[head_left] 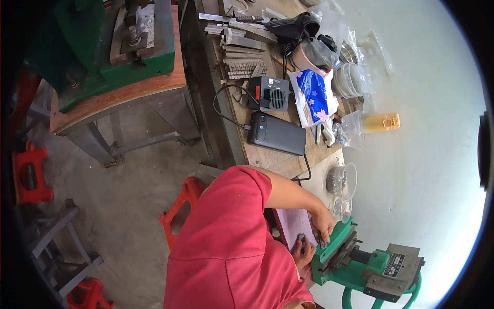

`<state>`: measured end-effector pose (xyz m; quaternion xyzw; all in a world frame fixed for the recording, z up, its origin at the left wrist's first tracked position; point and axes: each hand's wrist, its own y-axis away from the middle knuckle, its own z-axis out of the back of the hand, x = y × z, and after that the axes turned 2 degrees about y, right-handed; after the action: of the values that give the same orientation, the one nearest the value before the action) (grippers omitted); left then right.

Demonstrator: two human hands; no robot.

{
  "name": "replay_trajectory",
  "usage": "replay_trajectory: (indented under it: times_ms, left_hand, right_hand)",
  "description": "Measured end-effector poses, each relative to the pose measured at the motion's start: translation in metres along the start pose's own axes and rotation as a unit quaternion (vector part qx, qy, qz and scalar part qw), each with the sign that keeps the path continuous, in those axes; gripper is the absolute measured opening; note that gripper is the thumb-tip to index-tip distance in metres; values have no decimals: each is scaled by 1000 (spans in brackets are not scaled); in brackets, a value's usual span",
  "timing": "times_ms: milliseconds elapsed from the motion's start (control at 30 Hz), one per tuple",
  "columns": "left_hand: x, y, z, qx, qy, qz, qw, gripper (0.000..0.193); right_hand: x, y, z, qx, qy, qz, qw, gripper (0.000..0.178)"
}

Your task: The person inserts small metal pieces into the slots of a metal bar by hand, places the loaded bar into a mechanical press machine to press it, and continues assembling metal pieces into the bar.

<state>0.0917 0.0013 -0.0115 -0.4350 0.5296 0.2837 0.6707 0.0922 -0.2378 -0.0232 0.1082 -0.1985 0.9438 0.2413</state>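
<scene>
My left arm, in a red sleeve, reaches across to the green hand-cranked machine (334, 239). There my left hand (323, 222) points downward with its fingers close together, at a small dark ridged metal piece (323, 245) by the machine's edge. Whether the fingers grip that piece is too small to tell. Lower down, my right hand (303, 254) curls its fingers around a small dark block (301, 237) above a pale purple sheet (294, 224). My right forearm is hidden behind my red shirt.
A black power bank (278, 135), a black fan box (268, 93), a blue tissue pack (311, 98) and metal strips (244, 41) crowd the bench. Clear plastic tubs (341, 181) stand near my left hand. A red stool (182, 203) and a green press (98, 56) are at left.
</scene>
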Motion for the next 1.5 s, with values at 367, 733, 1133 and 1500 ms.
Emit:
replay_trajectory:
  times_ms: [367,733,1133,1500]
  left_hand:
    - [-3,7,6,125,-120,117,978,39]
    - [-9,19,-1,116,-328,123,930,38]
    - [8,14,-1,110,-391,130,904,43]
    - [18,23,6,138,-307,120,934,43]
  right_hand:
    - [-23,9,3,-24,25,-25,999,29]
    - [-11,7,4,-6,-6,-52,999,28]
    - [-20,9,5,-10,-36,-44,998,28]
    - [-24,11,-3,-25,-51,-40,998,29]
